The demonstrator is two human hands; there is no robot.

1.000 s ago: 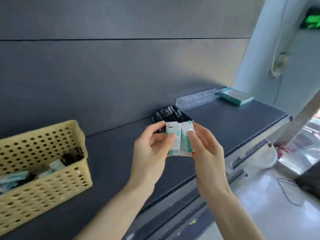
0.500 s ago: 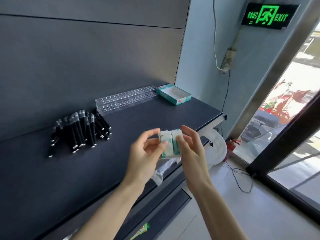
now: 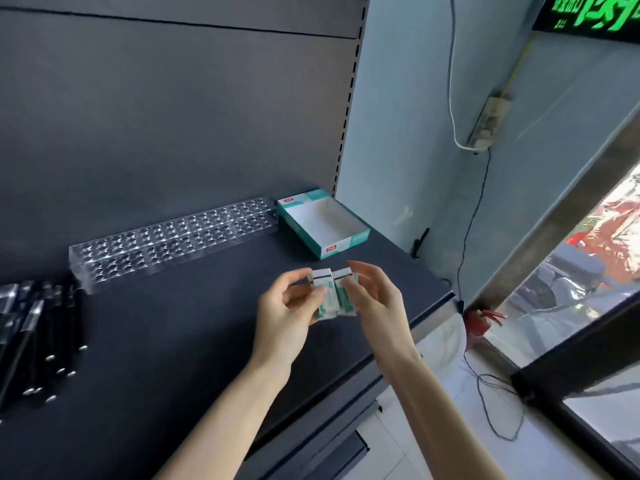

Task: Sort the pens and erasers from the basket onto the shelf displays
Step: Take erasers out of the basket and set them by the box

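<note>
The left hand (image 3: 289, 317) and the right hand (image 3: 375, 306) each pinch one of two erasers (image 3: 334, 294) between thumb and curled fingers, side by side, above the shelf (image 3: 180, 348). The erasers are small white blocks in white-green sleeves. The shelf is a flat, matte, dark grey board. Behind the hands stands an open cardboard box (image 3: 343, 247), teal outside, white inside, just beside a clear plastic rack (image 3: 166, 245) with round holes. Black pens (image 3: 38, 344) lie at the left. The wall (image 3: 408, 133) is pale blue.

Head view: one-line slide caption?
Two packaged erasers pinched between left hand and right hand above the shelf, near the open teal box beside the clear pen rack.
</note>
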